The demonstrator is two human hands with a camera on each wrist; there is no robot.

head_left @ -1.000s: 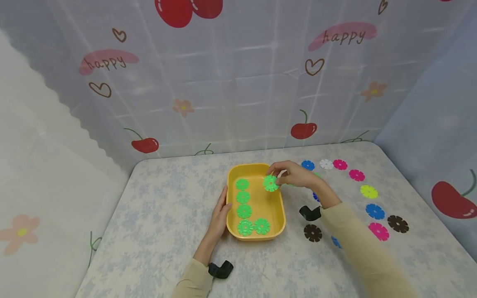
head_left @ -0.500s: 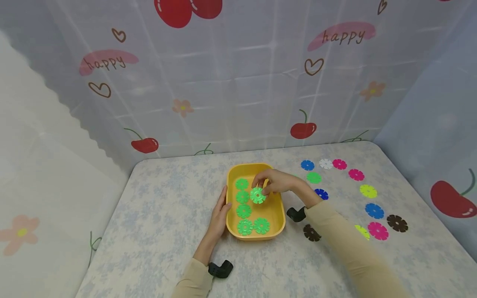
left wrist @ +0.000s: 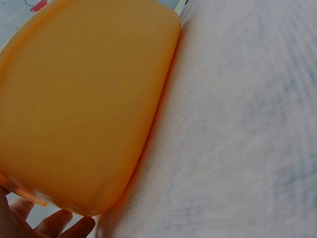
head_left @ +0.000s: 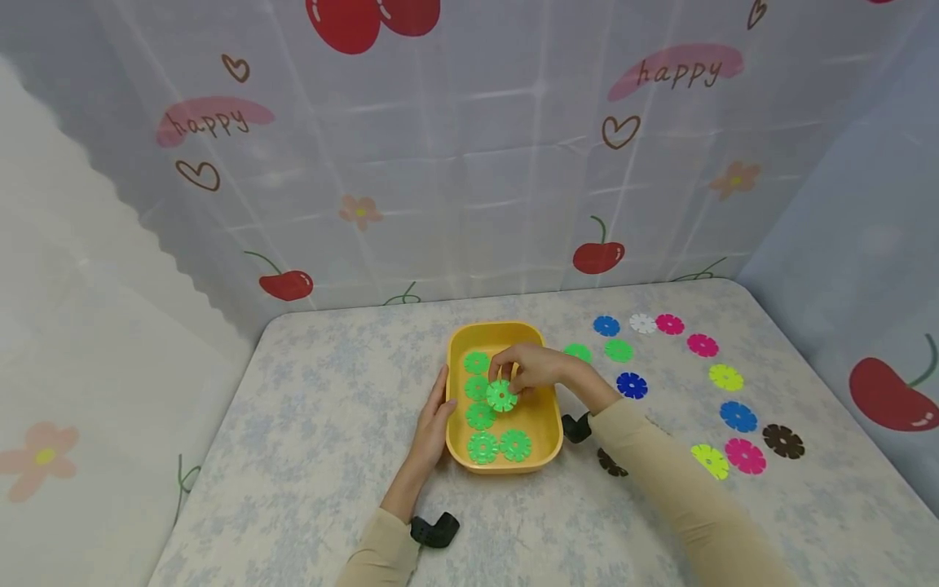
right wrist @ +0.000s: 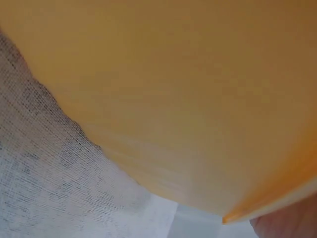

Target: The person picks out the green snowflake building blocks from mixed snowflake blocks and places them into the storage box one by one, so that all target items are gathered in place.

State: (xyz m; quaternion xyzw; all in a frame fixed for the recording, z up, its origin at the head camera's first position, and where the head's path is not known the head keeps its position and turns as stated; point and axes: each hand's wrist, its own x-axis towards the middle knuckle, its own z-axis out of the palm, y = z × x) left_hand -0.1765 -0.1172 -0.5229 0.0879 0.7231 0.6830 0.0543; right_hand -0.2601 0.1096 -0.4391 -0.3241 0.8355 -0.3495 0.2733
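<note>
Both hands work at the yellow tray [head_left: 546, 440] near the middle of the worktop [head_left: 308, 424]. Reaching in over the tray's right wall, the right hand [head_left: 534, 368] pinches a green flower disc [head_left: 502, 396] between its curled fingertips and holds it low over the tray floor, just beside the green discs lying in a column along the left side. Flat against the tray's outer left wall, the left hand [head_left: 433, 424] has its fingers straight and grips nothing. Loose discs in blue, pink, white, yellow, green and brown lie scattered on the worktop right of the tray.
</note>
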